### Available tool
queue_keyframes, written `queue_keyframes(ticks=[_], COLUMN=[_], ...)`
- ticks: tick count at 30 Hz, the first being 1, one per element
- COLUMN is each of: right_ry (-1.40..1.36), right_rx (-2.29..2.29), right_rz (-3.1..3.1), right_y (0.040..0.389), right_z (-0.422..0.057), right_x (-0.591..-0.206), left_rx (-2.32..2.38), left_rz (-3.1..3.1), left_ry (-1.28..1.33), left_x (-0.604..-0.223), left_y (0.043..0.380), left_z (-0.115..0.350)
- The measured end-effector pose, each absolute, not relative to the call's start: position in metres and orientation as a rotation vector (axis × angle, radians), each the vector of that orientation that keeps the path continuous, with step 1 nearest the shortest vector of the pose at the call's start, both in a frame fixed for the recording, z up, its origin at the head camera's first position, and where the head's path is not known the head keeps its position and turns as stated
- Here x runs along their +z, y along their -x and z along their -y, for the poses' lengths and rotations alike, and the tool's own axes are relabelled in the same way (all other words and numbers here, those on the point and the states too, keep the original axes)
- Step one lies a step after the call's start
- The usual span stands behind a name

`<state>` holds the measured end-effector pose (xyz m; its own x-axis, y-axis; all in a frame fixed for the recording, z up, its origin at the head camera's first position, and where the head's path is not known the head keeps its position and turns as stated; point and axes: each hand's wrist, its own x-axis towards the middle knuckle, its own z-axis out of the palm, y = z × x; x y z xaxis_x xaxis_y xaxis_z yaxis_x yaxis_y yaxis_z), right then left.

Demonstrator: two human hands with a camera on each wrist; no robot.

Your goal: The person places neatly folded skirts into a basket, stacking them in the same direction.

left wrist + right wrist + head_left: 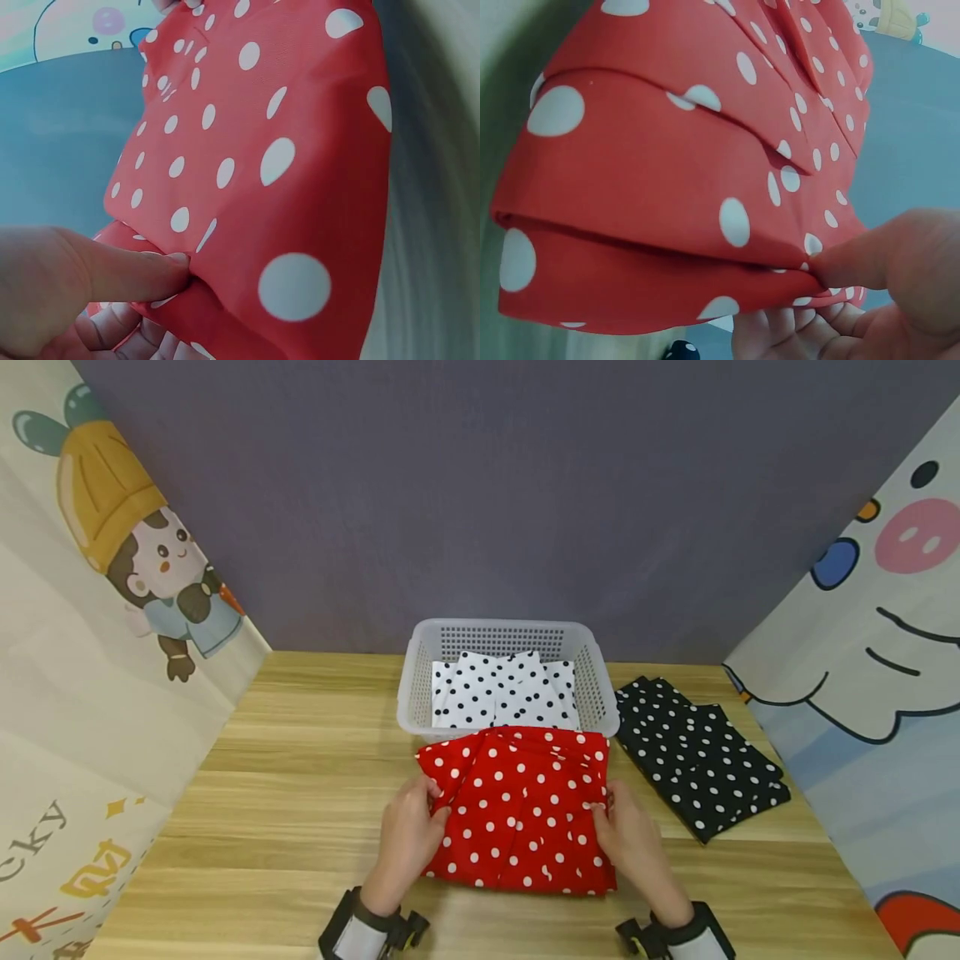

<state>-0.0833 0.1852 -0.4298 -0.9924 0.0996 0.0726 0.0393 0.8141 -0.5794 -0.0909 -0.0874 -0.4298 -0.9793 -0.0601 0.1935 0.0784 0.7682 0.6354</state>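
A folded red cloth with white dots (517, 814) is held up between both hands, in front of the basket. My left hand (408, 831) pinches its left edge, thumb on top and fingers beneath, as the left wrist view shows at the thumb (135, 274). On the opposite edge my right hand (630, 827) pinches the cloth the same way; its thumb (862, 259) presses the folded layers in the right wrist view. The cloth's far edge overlaps the front rim of the white plastic basket (408, 693). Inside the basket lies a folded white cloth with black dots (498, 689).
A folded black cloth with white dots (697, 752) lies on the wooden table (300, 760), right of the basket. Behind the table rises a dark grey panel (480, 510). Printed cartoon sheets flank it at left (82, 635) and right (847, 643).
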Motion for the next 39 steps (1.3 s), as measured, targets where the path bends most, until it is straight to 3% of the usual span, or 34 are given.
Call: queue_keyframes(ticks=[14,39], right_ry=[-0.030,-0.105], right_rx=[0.854,0.759], right_rz=[2.766,2.739], right_y=[0.108,0.170], right_z=[-0.186,-0.186], right_x=[-0.418,-0.379], left_rx=[-0.971,-0.986], left_rz=[2.673,2.733], left_ry=[0.064,0.108], left_x=[-0.417,-0.379], left_y=[0.113,0.183], left_z=[0.088,0.086])
